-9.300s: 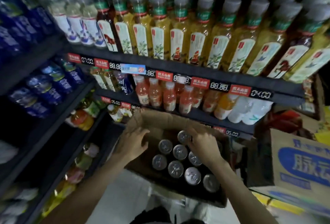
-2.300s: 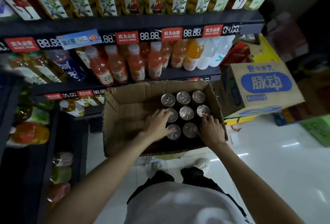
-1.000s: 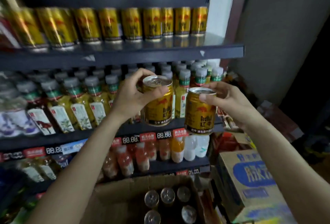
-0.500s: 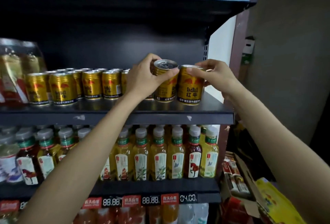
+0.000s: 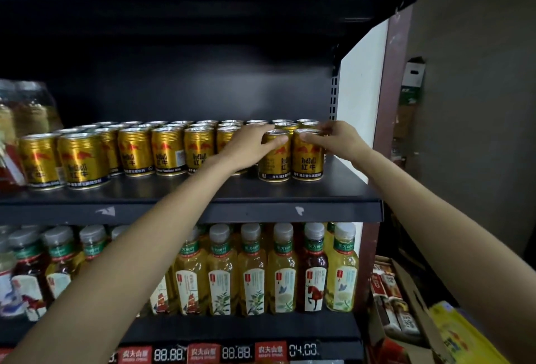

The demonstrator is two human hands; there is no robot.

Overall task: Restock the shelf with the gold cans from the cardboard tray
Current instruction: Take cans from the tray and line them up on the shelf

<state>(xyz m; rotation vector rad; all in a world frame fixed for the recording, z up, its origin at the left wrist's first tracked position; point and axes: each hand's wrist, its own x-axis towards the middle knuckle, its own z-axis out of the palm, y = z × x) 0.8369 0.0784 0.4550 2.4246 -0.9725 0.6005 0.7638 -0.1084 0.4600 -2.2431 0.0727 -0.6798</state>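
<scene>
Gold cans [image 5: 291, 158] x2 upright on shelf [image 5: 333, 189], L hand [image 5: 251, 143], R hand [image 5: 338, 139] gripping 1 ea.

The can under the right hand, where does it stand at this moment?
In the head view, this can stands upright at the right end of the can shelf, beside the can the left hand holds.
</scene>
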